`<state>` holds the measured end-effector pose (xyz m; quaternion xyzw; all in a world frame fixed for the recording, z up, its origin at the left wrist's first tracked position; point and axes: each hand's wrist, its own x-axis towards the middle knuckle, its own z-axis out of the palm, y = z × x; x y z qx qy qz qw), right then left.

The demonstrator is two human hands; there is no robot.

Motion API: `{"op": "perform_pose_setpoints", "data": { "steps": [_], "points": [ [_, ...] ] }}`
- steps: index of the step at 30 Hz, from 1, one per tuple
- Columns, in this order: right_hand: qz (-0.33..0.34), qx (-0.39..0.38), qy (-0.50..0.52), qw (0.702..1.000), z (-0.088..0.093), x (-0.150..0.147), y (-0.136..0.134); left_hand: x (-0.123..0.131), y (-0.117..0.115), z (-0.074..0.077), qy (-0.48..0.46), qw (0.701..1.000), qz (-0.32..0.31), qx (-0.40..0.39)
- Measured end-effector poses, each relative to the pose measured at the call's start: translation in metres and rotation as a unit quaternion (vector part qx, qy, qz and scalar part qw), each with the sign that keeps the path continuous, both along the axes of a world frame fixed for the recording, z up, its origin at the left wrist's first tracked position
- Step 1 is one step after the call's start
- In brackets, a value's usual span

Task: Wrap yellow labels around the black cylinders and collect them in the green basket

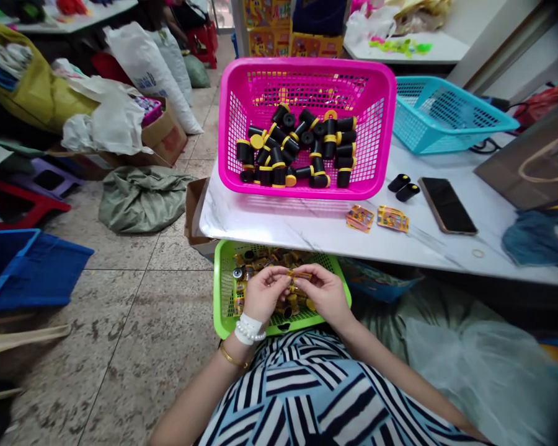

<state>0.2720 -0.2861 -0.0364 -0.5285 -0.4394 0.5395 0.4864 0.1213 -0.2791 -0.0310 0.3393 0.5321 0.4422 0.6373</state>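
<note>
My left hand (pixel 265 291) and my right hand (pixel 323 292) are close together above a green basket (pixel 219 303). Between their fingertips they pinch a small orange-yellow printed label (pixel 302 274); whether something lies behind it I cannot tell. Several small cylinders wrapped in similar orange print fill the green basket, partly covered by my hands. Beyond, on the white table, a pink basket (pixel 302 191) holds many black cylinders (pixel 277 156) with yellow bands. Two stacks of printed labels (pixel 392 218) and two loose black cylinders (pixel 407 192) lie to its right.
A phone (pixel 448 205) lies on the white table (pixel 270 222), with a blue basket (pixel 439 133) behind it and a brown paper bag (pixel 534 164) at the right. Sacks (pixel 144 68), a cardboard box (pixel 165 139) and a blue bin (pixel 32 269) stand on the floor to the left.
</note>
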Motion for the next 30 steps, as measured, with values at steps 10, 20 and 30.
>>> {"op": "perform_pose_setpoints", "data": {
  "steps": [10, 20, 30],
  "points": [
    [0.164, -0.101, -0.076, 0.978, 0.009, 0.019, 0.005, -0.018, 0.015, 0.005, 0.114, 0.981, -0.130, 0.086],
    [0.012, 0.014, -0.179, 0.984, 0.005, 0.000, -0.006, -0.008, -0.023, 0.028, 0.127, 0.986, 0.026, 0.104],
    [-0.013, 0.042, -0.197, 0.979, 0.009, -0.006, -0.005, -0.006, -0.026, 0.025, 0.179, 0.956, 0.144, 0.184]
  ]
}}
